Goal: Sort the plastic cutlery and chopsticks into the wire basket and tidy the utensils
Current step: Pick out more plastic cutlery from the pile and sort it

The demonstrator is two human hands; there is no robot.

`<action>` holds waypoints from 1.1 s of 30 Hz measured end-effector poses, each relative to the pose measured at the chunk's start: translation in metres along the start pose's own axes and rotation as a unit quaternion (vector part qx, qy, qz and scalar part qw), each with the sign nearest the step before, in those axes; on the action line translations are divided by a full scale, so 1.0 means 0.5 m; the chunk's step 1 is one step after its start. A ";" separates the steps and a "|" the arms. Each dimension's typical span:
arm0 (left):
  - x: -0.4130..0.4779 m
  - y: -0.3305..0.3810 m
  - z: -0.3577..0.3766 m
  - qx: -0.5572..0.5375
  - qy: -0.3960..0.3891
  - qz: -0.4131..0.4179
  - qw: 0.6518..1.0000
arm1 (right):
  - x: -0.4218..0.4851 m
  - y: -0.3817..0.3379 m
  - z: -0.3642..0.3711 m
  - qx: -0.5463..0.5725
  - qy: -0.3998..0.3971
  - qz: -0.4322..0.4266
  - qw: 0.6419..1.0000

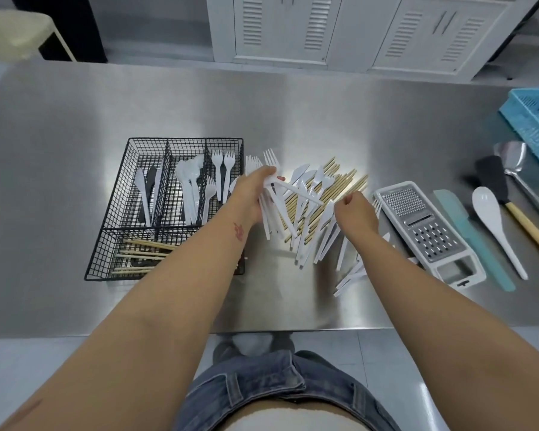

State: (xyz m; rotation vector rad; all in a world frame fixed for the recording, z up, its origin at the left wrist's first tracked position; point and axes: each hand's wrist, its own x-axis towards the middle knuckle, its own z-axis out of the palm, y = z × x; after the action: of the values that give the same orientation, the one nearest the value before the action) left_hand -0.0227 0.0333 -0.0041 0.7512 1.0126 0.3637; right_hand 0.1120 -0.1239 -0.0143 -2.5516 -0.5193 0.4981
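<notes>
- Denim waist point(255, 381) sits closest, with both bare forearms reaching out over the steel surface point(75, 119).
- Left hand point(255, 194) has its fingers wrapped round a bunch of white forks point(270, 157), just right of the wire basket point(106, 219).
- Right hand point(357, 213) hovers over the loose pile point(308, 219) of white cutlery and wooden sticks, fingers curled; whether they pinch a piece cannot be told.
- Inside the wire basket lie knives point(142, 194), spoons point(189, 185), sorted forks point(223, 169) and, in the near compartment, chopsticks point(143, 253).
- A grater point(427, 231) lies right of the pile.
</notes>
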 end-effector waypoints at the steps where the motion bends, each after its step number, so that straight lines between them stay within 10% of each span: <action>1: 0.000 0.002 0.000 -0.003 0.001 -0.005 1.000 | 0.008 -0.002 0.008 -0.009 -0.007 -0.005 1.000; 16: 0.009 0.033 0.005 -0.035 -0.031 -0.055 0.997 | 0.101 -0.038 0.080 -0.175 -0.006 -0.042 0.984; 24: 0.008 0.028 0.016 -0.025 -0.040 -0.065 0.997 | 0.102 -0.047 0.071 -0.064 -0.029 0.045 0.997; 33: 0.018 0.003 0.044 -0.049 -0.012 -0.076 0.996 | 0.024 -0.061 0.004 0.024 0.019 -0.203 0.979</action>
State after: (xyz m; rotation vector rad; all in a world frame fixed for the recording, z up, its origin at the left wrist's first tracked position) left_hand 0.0006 0.0310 -0.0017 0.5851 1.0150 0.2708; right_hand 0.1133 -0.0934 -0.0028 -2.3162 -0.9714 0.3073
